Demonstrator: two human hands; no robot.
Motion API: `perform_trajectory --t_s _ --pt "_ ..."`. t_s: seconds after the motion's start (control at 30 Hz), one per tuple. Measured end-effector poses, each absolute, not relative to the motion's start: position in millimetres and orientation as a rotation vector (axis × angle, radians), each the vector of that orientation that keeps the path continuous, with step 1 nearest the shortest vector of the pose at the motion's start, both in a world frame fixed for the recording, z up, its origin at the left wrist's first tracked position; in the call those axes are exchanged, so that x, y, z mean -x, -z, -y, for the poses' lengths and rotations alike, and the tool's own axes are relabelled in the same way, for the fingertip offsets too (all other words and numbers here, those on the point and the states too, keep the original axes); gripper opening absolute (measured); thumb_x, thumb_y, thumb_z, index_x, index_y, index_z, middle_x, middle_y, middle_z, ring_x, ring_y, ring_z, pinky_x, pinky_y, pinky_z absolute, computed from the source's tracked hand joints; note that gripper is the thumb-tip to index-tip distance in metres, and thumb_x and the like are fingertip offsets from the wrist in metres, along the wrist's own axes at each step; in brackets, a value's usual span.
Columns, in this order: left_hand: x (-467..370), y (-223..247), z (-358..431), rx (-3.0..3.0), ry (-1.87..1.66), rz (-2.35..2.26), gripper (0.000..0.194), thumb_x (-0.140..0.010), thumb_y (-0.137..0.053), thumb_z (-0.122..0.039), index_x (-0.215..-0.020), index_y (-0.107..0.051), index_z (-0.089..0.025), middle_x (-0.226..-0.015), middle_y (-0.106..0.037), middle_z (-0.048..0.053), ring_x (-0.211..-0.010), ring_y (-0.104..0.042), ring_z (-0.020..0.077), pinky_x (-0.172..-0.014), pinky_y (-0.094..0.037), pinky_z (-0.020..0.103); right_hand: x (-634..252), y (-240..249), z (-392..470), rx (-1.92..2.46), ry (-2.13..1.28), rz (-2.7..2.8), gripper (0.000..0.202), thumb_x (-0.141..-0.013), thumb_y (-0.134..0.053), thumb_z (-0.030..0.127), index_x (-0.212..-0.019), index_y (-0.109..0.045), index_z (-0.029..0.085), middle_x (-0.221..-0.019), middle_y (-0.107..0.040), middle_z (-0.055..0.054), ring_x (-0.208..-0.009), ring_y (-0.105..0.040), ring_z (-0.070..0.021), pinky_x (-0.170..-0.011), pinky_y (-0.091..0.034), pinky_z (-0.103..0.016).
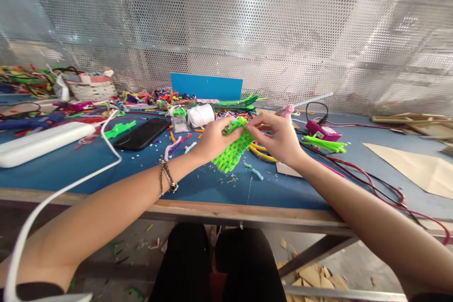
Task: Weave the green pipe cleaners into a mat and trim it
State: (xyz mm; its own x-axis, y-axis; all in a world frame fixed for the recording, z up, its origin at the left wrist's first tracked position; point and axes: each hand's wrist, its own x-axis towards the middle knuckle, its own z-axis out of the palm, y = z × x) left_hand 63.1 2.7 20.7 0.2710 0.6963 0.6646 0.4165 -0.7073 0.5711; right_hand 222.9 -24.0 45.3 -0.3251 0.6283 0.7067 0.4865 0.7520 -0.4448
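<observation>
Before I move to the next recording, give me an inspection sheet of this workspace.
Surface: blue tabletop, littered with small scraps.
Job's things: green textured piece, held in front of the person.
Clutter: black phone, white spool, green strips.
Hands: left hand grips the piece; right hand pinches at its upper edge.
Cables: white cable at left, red cable at right.
Surroundings: perforated metal screen behind; cardboard scraps below.

Scene is viewed by one head-worn cam, aimed fwd & down over the blue workbench (198, 191). L hand (215, 139) & R hand (279, 136) are seen from above, fairly nr, approx. mid-frame; perf. metal screen (212, 23) is faced beyond.
</observation>
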Motion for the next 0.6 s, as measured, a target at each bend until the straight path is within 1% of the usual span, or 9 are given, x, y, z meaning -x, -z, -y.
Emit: perform_trajectory --t_s 0.07,0.13,0.23,0.33,0.43,0.53,0.6 --pt "-62 -22 -2 -2.249 -1.433 -0.974 0.024 -0.077 -0.051 -0.034 -0.088 -0.059 -0.014 -0.081 -0.066 0.003 -0.073 -0.057 0.0151 -0.063 -0.044 0.024 -225 -46 20 0.803 -0.496 1.888 0.015 -0.076 -0.056 0.032 -0.072 -0.056 0.017 -0.069 -0.055 -0.001 -0.062 -0.049 -0.0103 -0.058 -0.039 -0.025" --pt "-62 -23 -1 -2.259 -1.465 -0.901 0.022 -0.076 -0.052 -0.034 -0.086 -0.059 -0.016 -0.085 -0.066 0.003 -0.075 -0.057 0.0147 -0.066 -0.045 0.024 -227 -47 16 0.760 -0.741 1.840 0.022 -0.073 -0.061 0.038 -0.072 -0.054 0.017 -0.066 -0.052 0.002 -0.059 -0.045 -0.0083 -0.055 -0.037 -0.023" --pt "-61 -23 -1 -2.307 -1.454 -0.842 0.019 -0.076 -0.051 -0.033 -0.082 -0.059 -0.017 -0.084 -0.066 0.002 -0.076 -0.057 0.0145 -0.069 -0.045 0.024 -229 -46 12 0.727 -0.936 1.869 0.032 -0.066 -0.067 0.045 -0.072 -0.054 0.017 -0.064 -0.050 0.003 -0.058 -0.043 -0.0073 -0.053 -0.034 -0.023" --pt "-60 -23 -1 -2.357 -1.427 -0.849 0.018 -0.077 -0.050 -0.032 -0.081 -0.059 -0.017 -0.079 -0.065 0.001 -0.073 -0.056 0.0140 -0.066 -0.044 0.024 -230 -46 11 0.764 -0.977 1.909 0.037 -0.063 -0.068 0.050 -0.069 -0.055 0.016 -0.061 -0.048 0.004 -0.056 -0.040 -0.0070 -0.051 -0.032 -0.022" --pt "-59 -24 1 -2.423 -1.386 -0.829 0.018 -0.080 -0.047 -0.032 -0.082 -0.057 -0.017 -0.075 -0.063 0.001 -0.069 -0.055 0.0134 -0.062 -0.042 0.024 -230 -47 11 0.789 -0.992 1.939 0.037 -0.063 -0.068 0.050 -0.066 -0.052 0.016 -0.060 -0.048 0.004 -0.056 -0.041 -0.0069 -0.051 -0.032 -0.022" --pt "-58 -25 2 -2.533 -1.311 -0.769 0.018 -0.082 -0.043 -0.030 -0.080 -0.054 -0.016 -0.070 -0.060 0.001 -0.064 -0.052 0.0127 -0.059 -0.040 0.024 -230 -49 12 0.778 -0.964 2.004 0.037 -0.062 -0.071 0.046 -0.064 -0.048 0.017 -0.062 -0.049 0.003 -0.059 -0.044 -0.0080 -0.054 -0.034 -0.023" --pt "-58 -26 2 -2.602 -1.266 -0.723 0.015 -0.083 -0.042 -0.026 -0.077 -0.052 -0.017 -0.071 -0.058 0.002 -0.065 -0.051 0.0128 -0.061 -0.040 0.025 -230 -49 13 0.782 -0.869 2.065 0.035 -0.062 -0.072 0.042 -0.064 -0.046 0.017 -0.060 -0.046 0.004 -0.058 -0.042 -0.0077 -0.053 -0.033 -0.022"
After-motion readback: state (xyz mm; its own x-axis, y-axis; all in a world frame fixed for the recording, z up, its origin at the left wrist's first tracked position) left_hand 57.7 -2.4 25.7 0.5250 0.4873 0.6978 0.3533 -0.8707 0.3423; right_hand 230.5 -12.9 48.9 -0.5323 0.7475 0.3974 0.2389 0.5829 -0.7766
